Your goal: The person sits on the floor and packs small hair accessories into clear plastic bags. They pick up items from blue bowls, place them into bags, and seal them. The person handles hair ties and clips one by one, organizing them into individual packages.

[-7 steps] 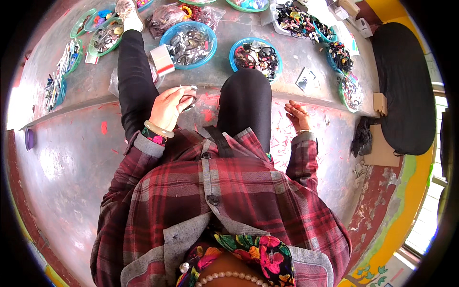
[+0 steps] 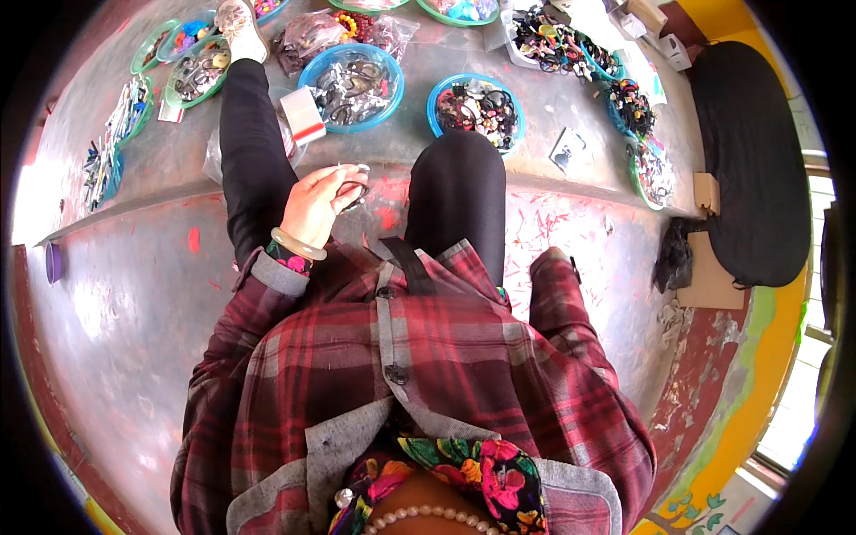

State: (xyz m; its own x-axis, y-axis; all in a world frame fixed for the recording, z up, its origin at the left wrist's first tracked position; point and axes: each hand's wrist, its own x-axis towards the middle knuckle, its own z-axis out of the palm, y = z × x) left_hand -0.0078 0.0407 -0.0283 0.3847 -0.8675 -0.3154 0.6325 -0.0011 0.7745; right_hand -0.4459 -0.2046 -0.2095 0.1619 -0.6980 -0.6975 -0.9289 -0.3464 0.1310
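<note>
My left hand (image 2: 314, 203) is raised between my legs, its fingers closed on a small dark looped hair accessory (image 2: 357, 189); a pale bangle sits on that wrist. Just beyond it lie a blue bowl (image 2: 308, 76) of dark metallic clips and a small white and red box (image 2: 301, 116). A second blue bowl (image 2: 434, 96) of dark hair ties lies past my bent right knee (image 2: 459, 183). Only my right arm's plaid sleeve cuff (image 2: 551, 267) shows beside that knee; the hand itself is hidden.
My left leg stretches out in black trousers to a light shoe (image 2: 236, 20). Green trays (image 2: 143, 55) and more bowls of colourful accessories ring the grey floor ahead. A black cushion (image 2: 749, 169) and cardboard (image 2: 709, 276) lie to the right.
My right hand, which rested on the floor beside my knee, has drawn back out of sight. My left hand still holds the small accessory in about the same place.
</note>
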